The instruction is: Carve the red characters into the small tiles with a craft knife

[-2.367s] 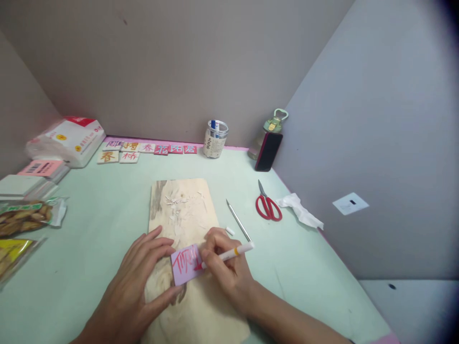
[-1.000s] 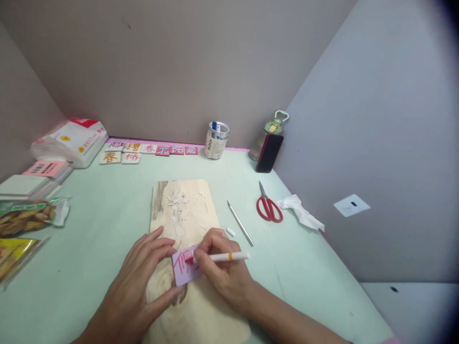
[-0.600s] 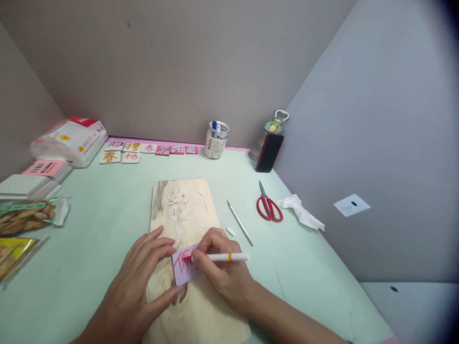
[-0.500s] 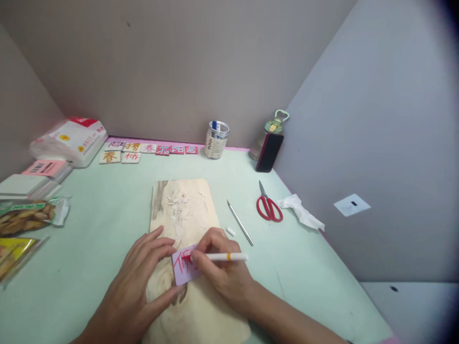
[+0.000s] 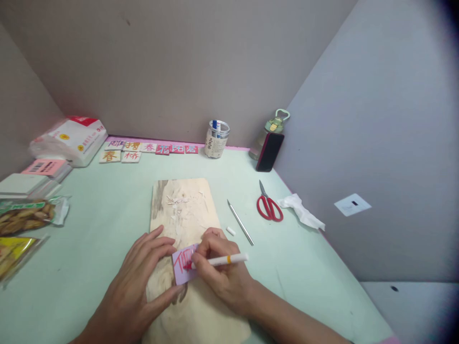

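Note:
A small purple card (image 5: 182, 276) with red marker strokes lies on a wooden board (image 5: 190, 301). My left hand (image 5: 134, 277) holds it down, with fingertips at its upper left edge and the thumb at its lower edge. Between the thumb and fingers of my right hand (image 5: 224, 272) is a white marker (image 5: 229, 259) with a yellow band. The marker's red tip meets the card, and the right hand covers the card's right side. Beside that hand lies a small white cap (image 5: 231, 231). Pale shavings (image 5: 177, 200) are scattered on the board's far half.
A craft knife (image 5: 240, 222) and red-handled scissors (image 5: 268, 206) lie to the right, near a crumpled tissue (image 5: 301, 212). Behind stand a jar (image 5: 216, 143), a phone (image 5: 270, 152) against a bottle (image 5: 256, 145), and several lettered tiles (image 5: 131, 156). A tissue pack (image 5: 73, 141) and snack bags (image 5: 30, 217) sit left.
The marker tip has moved slightly down the card, and its rear end points a little higher. More red strokes show on the card. My left hand stays put.

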`<state>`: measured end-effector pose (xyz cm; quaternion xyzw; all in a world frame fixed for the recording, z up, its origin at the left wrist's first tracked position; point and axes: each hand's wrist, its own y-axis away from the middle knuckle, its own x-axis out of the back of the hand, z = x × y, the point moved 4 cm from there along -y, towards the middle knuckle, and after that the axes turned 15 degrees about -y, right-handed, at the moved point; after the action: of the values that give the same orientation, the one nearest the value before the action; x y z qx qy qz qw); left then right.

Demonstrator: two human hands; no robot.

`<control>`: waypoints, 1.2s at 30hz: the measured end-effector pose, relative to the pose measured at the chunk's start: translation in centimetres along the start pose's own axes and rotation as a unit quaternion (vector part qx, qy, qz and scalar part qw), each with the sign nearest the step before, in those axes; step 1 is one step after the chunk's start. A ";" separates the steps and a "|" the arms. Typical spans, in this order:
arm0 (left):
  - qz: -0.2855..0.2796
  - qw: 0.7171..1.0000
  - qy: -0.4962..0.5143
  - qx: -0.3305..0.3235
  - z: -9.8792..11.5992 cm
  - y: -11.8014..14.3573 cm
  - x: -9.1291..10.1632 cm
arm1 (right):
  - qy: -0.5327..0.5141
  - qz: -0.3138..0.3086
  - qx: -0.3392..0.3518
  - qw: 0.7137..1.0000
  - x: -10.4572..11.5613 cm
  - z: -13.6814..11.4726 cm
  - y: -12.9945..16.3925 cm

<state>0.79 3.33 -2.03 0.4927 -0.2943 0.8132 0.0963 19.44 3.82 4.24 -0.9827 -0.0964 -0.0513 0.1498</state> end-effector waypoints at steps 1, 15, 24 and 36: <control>0.001 1.000 -0.001 -0.001 0.0 0.0 0.0 | -0.002 0.003 -0.002 1.000 0.0 0.0 0.0; 0.002 1.000 0.004 0.006 0.0 -0.1 -0.1 | -0.008 0.011 -0.032 0.999 0.1 0.1 -0.1; 0.001 1.000 0.001 0.012 0.0 0.0 0.1 | -0.066 0.024 -0.061 0.996 0.3 0.6 0.2; 0.015 1.000 0.003 0.014 -0.1 0.0 0.4 | -0.089 0.153 -0.083 0.981 2.7 0.5 0.4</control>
<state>0.53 3.30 -1.73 0.4876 -0.2895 0.8200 0.0781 22.18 4.08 3.99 -0.9954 0.0467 0.0520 0.0649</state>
